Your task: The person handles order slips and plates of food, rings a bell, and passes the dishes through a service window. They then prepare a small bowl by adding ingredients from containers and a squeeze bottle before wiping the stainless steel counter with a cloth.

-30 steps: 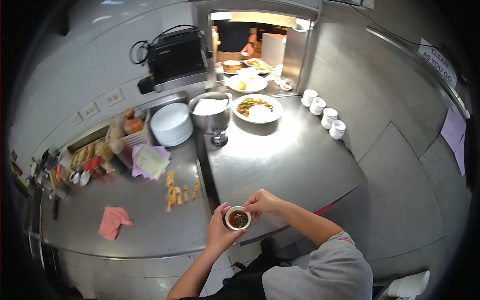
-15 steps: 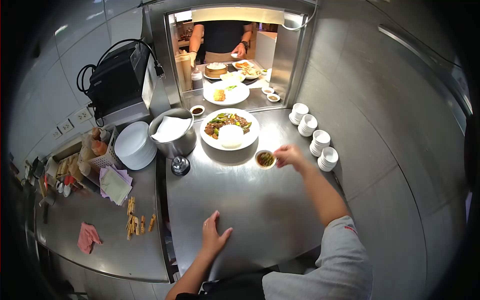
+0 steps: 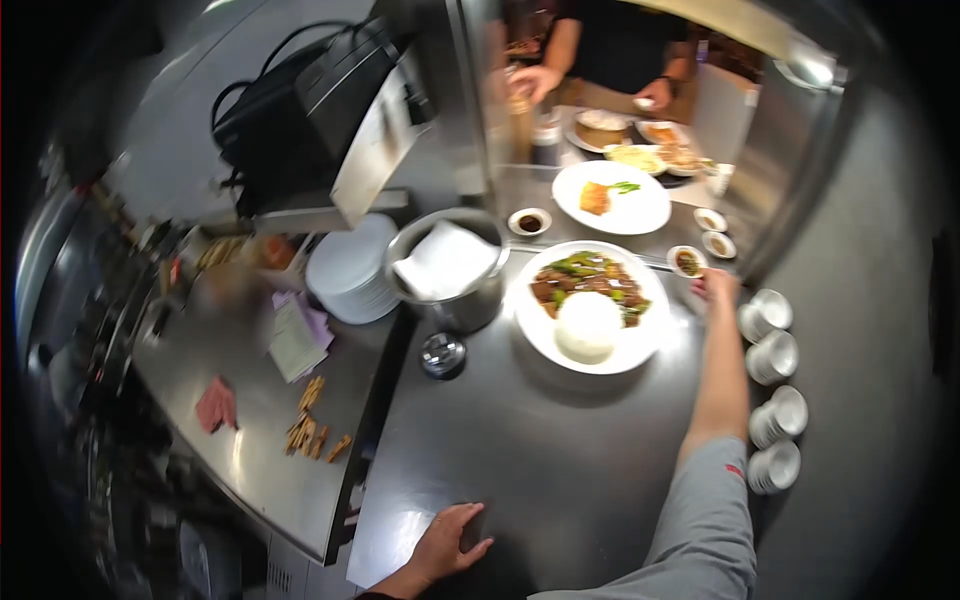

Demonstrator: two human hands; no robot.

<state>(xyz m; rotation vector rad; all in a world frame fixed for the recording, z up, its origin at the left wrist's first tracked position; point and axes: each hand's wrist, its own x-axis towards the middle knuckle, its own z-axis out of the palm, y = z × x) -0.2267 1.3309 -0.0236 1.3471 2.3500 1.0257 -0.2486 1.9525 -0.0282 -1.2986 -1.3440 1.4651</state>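
In the head view, my right hand (image 3: 716, 288) reaches to the sill of the serving window and pinches the rim of a small white sauce dish (image 3: 687, 262) with dark sauce and green bits. My left hand (image 3: 448, 545) lies near the front of the steel counter (image 3: 520, 440), fingers out and thumb apart, holding nothing. Between the hands and the window stands a large white plate (image 3: 540, 338) with a rice mound (image 3: 588, 325) and stir-fried meat and greens (image 3: 570, 280). Two more sauce dishes (image 3: 714, 243) sit just beyond my right hand.
Stacks of small white cups (image 3: 772, 357) line the right wall. Left are a steel pot (image 3: 480, 310) with white paper, a call bell (image 3: 442, 355), stacked plates (image 3: 350, 270), clothespins (image 3: 305, 430) and a pink cloth (image 3: 216, 405). Behind the window stands a person (image 3: 625, 60) near dishes of food.
My right hand has carried the sauce dish forward, from beside the rice plate to the window sill. The view has turned left and tilted. My left hand stays low on the counter.
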